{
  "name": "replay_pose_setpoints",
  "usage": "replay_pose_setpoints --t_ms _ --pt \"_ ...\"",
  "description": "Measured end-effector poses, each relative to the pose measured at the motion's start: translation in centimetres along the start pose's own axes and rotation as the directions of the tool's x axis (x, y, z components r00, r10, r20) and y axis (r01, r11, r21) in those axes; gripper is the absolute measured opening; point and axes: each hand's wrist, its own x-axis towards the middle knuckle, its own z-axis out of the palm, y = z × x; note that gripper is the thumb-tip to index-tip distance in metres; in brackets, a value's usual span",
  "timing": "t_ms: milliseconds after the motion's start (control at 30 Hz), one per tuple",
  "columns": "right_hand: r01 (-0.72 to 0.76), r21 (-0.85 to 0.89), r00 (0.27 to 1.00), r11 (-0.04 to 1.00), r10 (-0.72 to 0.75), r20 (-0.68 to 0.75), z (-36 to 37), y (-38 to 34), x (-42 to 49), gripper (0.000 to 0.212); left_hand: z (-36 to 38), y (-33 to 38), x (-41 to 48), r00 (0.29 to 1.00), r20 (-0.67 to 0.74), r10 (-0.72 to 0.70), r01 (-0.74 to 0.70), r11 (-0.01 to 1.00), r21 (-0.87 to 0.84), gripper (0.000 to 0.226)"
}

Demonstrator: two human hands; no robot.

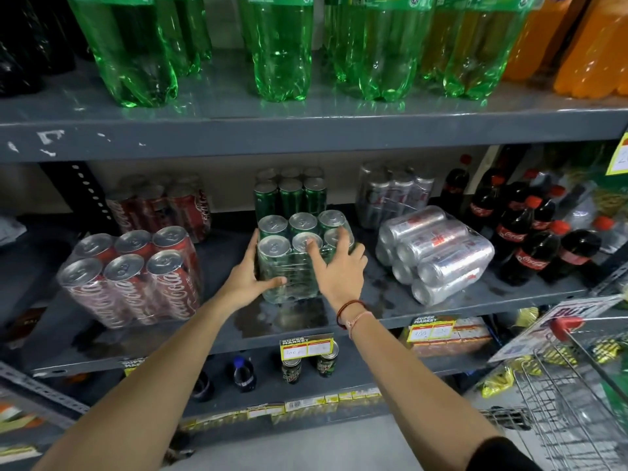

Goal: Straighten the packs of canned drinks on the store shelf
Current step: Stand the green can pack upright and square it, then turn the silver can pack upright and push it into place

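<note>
A shrink-wrapped pack of green cans (292,266) stands upright in the middle of the grey shelf (339,321). My left hand (246,277) grips its left side with the thumb across the front. My right hand (339,263) rests on its top right, fingers spread over the can tops. A red cola can pack (132,277) stands upright to the left. A silver can pack (438,254) lies tipped on its side to the right. More red (163,205), green (290,193) and silver (394,195) packs stand behind.
Green and orange bottles (282,49) fill the shelf above. Dark cola bottles (530,239) crowd the right end of the middle shelf. A wire shopping cart (577,385) stands at the lower right. Loose cans and price tags (306,348) sit on the shelf below.
</note>
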Motion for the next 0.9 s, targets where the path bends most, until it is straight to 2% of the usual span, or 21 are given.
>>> replay_pose_setpoints --t_ms 100,167,233,267,333,433,500,567,667,733,833,900 --pt "-0.009 -0.022 1.000 1.000 0.009 0.012 -0.4 -0.1 0.1 0.075 0.4 0.3 -0.2 1.000 -0.019 -0.018 0.018 0.999 0.032 0.115" --pt "0.002 -0.006 0.997 1.000 -0.001 0.075 -0.9 -0.2 0.1 0.077 0.3 1.2 -0.3 0.999 -0.011 -0.049 0.050 0.995 0.082 0.114" --pt "0.002 0.081 0.988 0.997 -0.014 0.153 -2.0 0.1 0.2 0.079 0.0 2.4 -0.6 0.994 -0.015 -0.105 0.106 0.975 0.196 0.116" --pt "0.008 0.130 0.989 0.991 -0.027 0.144 -2.8 0.5 0.2 0.079 -0.2 3.2 -1.0 0.989 -0.042 -0.142 0.148 0.956 0.252 0.117" --pt "0.060 0.176 0.998 0.982 -0.062 0.003 -5.1 1.7 0.5 0.078 -0.2 5.4 -2.0 0.984 -0.121 -0.129 0.161 0.938 0.307 0.117" --pt "0.061 0.195 0.965 0.979 -0.008 -0.263 -9.4 4.7 1.7 0.073 1.6 9.5 -2.6 0.973 -0.185 0.139 -0.067 0.935 0.349 0.104" --pt "-0.003 0.181 0.922 0.983 0.073 -0.380 -12.1 7.1 3.0 0.073 3.8 12.1 -1.7 0.951 -0.175 0.256 -0.179 0.915 0.362 0.095" --pt "-0.125 0.149 0.894 0.981 0.177 -0.412 -14.2 9.4 4.5 0.078 6.8 14.4 0.1 0.939 -0.084 0.332 -0.281 0.887 0.366 0.085" --pt "-0.351 0.224 0.892 0.909 0.398 -0.217 -16.5 12.2 6.8 0.099 11.9 16.2 4.3 0.907 0.210 0.366 -0.421 0.823 0.381 0.081" --pt "-0.452 0.281 0.878 0.846 0.478 -0.027 -17.5 13.7 8.2 0.111 14.8 16.9 7.3 0.889 0.385 0.250 -0.402 0.827 0.393 0.093" --pt "-0.521 0.391 0.851 0.759 0.498 0.166 -18.0 15.7 10.1 0.120 17.4 17.3 11.4 0.893 0.449 0.039 -0.266 0.850 0.455 0.112" --pt "-0.582 0.399 0.813 0.708 0.515 0.273 -18.0 16.3 11.0 0.124 18.4 17.0 13.2 0.878 0.478 -0.039 -0.245 0.820 0.518 0.122"
